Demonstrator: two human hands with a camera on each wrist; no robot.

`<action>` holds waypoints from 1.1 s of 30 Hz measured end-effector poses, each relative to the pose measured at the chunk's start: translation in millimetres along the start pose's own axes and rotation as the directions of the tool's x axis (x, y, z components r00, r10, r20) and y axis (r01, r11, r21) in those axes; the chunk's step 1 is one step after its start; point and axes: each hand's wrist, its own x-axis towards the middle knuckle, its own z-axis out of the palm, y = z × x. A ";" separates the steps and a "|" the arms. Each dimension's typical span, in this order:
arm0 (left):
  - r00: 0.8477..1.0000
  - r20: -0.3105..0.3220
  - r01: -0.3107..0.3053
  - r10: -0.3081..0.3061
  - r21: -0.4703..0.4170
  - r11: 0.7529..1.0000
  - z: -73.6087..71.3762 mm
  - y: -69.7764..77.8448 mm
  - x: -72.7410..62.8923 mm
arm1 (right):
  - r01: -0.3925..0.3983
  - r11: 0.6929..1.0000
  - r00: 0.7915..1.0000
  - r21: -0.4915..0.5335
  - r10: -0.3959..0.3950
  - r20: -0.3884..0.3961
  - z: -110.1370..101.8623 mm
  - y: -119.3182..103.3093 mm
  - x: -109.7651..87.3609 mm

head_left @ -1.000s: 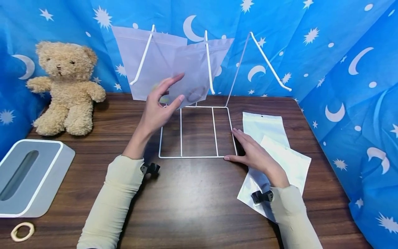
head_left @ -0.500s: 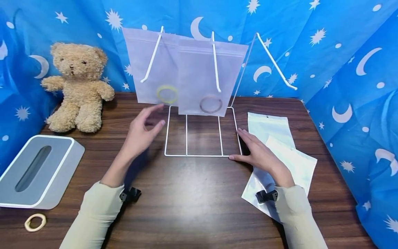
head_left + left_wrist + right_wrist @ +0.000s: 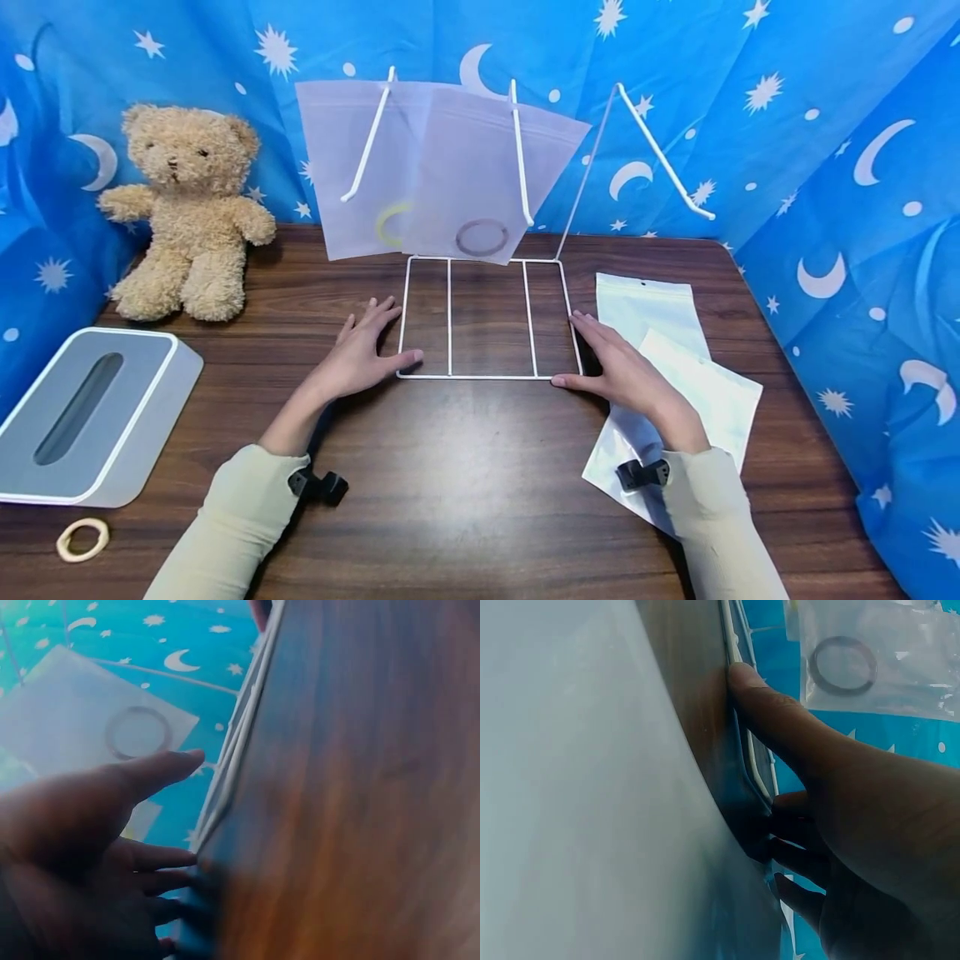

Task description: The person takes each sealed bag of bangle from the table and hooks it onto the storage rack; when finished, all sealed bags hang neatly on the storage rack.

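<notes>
A white wire display rack (image 3: 487,377) stands on the table, with three prongs slanting up from it. Two translucent zip bags hang on its left and middle prongs: the left bag (image 3: 326,167) shows a yellow ring (image 3: 384,223), the tilted middle bag (image 3: 465,167) a dark brownish ring (image 3: 460,238). My left hand (image 3: 356,360) lies at the rack's left front corner, fingers spread, thumb over the corner. At the right front corner rests my right hand (image 3: 630,382), its thumb on the front bar and fingers along the side bar. Neither hand holds a bag.
Two silvery zip bags lie overlapping right of the rack, one behind (image 3: 645,296) and one in front (image 3: 720,392), partly under the right forearm. A teddy bear (image 3: 183,212) sits back left. A tissue box (image 3: 153,417) and a beige ring (image 3: 103,537) lie at left.
My left hand has come away from the hanging bags and down to the rack's left front corner. The middle bag has swung and now tilts. The right hand keeps its place.
</notes>
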 end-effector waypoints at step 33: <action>0.997 0.042 -0.060 0.057 0.068 0.996 9.6 -9.5 -2.2 | 0.001 1.000 1.000 0.003 -0.001 0.010 -0.8 -1.7 0.3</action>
